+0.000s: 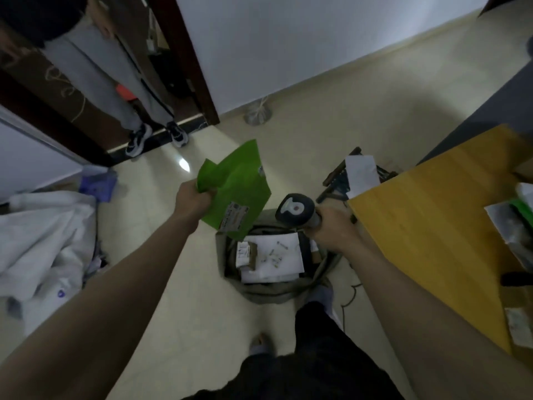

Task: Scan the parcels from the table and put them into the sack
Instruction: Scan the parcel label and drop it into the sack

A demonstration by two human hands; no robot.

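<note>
The left hand (192, 197) pinched a green parcel (236, 192) by its corner, hung above the open sack (230, 272) (label facing the scanner, presumably for reading). The right hand (331, 229) was wrapped around the scanner (295, 209), beside the table (427, 226).

Cream tiled floor (178, 284), white wall (288, 39)

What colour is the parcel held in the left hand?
Bright green, with a white label; the parcel shows clearly in the head view.

A bright green parcel (239, 186) is showing a white label; the scanner (295, 210) is looking dark grey, the desk (427, 215) yellow-brown, the sack (259, 293) grey.
</note>
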